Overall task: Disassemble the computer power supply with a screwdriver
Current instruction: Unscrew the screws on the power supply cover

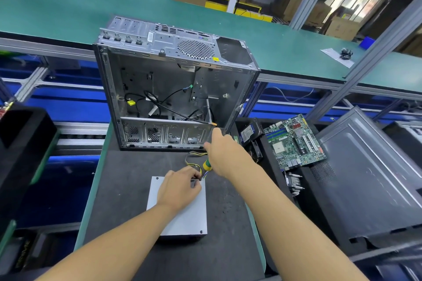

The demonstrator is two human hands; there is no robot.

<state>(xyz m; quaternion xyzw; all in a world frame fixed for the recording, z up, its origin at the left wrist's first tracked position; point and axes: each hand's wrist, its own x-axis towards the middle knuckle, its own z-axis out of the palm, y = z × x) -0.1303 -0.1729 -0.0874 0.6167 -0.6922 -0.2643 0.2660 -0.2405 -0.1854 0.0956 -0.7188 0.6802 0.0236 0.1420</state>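
Observation:
A grey metal power supply [187, 219] lies flat on the dark mat in front of me, with a bundle of yellow and black wires [194, 159] coming out of its far edge. My left hand [180, 186] rests on its top near the far right corner, fingers pinching the wires where they leave the box. My right hand [225, 154] is above and beyond it, gripping a screwdriver with a green and yellow handle [207, 164]; its shaft is hidden by the hand.
An open, stripped computer case [173, 80] stands just beyond the power supply. To the right lie a motherboard [294, 141], a hard drive [247, 132] and a dark case side panel [370, 171]. A black bin [20, 143] sits at the left. A green conveyor [68, 7] runs behind.

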